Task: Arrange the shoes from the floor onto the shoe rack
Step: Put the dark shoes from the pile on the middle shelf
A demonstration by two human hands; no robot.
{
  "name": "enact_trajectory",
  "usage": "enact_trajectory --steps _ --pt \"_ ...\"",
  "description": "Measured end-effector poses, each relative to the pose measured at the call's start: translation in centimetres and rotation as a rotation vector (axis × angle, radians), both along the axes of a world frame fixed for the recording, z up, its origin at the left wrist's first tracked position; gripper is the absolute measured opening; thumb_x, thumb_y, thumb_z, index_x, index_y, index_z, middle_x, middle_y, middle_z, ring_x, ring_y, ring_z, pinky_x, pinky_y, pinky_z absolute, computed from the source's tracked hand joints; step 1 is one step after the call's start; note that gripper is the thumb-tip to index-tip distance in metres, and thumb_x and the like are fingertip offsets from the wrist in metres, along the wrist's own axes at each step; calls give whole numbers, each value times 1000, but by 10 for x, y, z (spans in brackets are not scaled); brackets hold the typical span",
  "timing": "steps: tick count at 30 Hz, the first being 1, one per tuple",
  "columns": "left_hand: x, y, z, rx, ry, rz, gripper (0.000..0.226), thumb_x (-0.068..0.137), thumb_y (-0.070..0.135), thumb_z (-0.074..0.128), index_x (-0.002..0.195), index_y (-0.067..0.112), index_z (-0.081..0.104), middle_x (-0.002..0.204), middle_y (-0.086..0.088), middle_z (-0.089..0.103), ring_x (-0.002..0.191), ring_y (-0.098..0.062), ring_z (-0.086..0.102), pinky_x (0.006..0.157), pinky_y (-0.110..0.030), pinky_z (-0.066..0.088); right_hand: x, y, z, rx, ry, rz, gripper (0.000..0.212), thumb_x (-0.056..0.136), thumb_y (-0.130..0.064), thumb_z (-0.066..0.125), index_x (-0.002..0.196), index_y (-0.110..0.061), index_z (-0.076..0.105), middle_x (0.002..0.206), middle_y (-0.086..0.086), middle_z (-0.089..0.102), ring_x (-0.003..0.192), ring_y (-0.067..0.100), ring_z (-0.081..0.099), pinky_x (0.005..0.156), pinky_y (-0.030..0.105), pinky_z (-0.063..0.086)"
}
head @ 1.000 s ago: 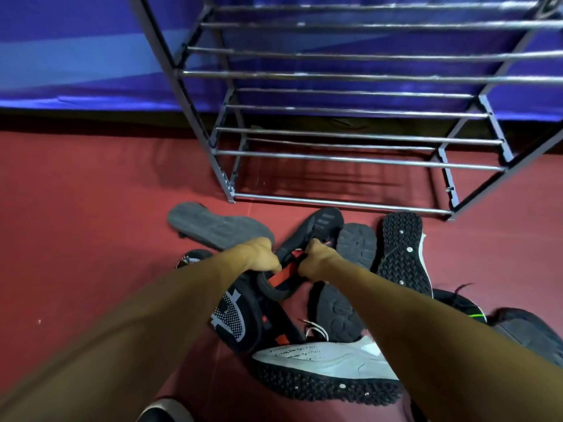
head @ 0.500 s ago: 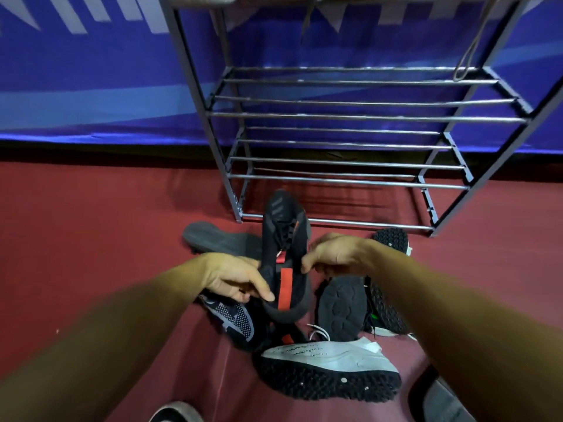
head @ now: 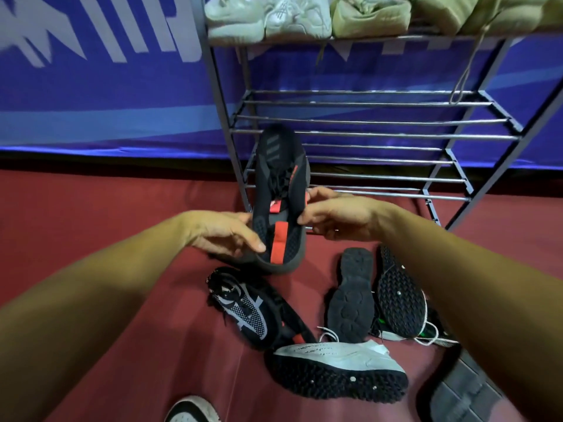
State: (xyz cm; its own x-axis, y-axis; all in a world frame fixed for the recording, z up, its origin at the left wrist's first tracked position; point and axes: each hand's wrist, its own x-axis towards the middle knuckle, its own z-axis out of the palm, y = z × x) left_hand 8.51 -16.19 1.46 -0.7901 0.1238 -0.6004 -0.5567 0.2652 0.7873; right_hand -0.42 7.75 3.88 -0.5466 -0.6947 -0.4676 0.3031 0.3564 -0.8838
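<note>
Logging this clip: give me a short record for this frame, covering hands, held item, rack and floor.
held item: black shoe with red strip, off the floor, toe toward the rack
left hand: holds its heel end
right hand: pinches its collar
shoe rack: pale shoes on top shelf
floor: white studded shoe, black-and-white knit shoe, sole-up black shoe

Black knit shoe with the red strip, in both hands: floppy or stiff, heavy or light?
Likely light: left hand and right hand hold the black knit shoe with red strip up by its sides. Its knit collar probably gives where pinched; the thick sole should stay stiff.
</note>
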Motion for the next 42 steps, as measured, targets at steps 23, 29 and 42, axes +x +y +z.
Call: enact_trajectory --steps 23,29,42 --pt "-92 13 59 195 572 873 15 82 17 74 67 20 70 70 0 65 68 -15 54 65 -28 39 -46 -84 40 -225 123 -380 44 91 -54 64 126 -27 57 79 4 71 45 7 52 50 22 27" --pt "-96 -11 59 208 497 909 16 83 25 78 89 17 65 80 -3 65 57 -8 52 51 -20 32 -48 -113 38 -287 120 -478 52 88 -38 74 133 -24 51 87 7 71 45 4 55 40 17 29" --pt "-102 -19 59 233 489 861 31 82 40 78 101 23 61 70 8 64 58 -5 57 57 -24 33 -49 -131 36 -359 192 -532 39 95 -28 68 128 -15 51 95 8 66 43 -1 54 40 13 38"
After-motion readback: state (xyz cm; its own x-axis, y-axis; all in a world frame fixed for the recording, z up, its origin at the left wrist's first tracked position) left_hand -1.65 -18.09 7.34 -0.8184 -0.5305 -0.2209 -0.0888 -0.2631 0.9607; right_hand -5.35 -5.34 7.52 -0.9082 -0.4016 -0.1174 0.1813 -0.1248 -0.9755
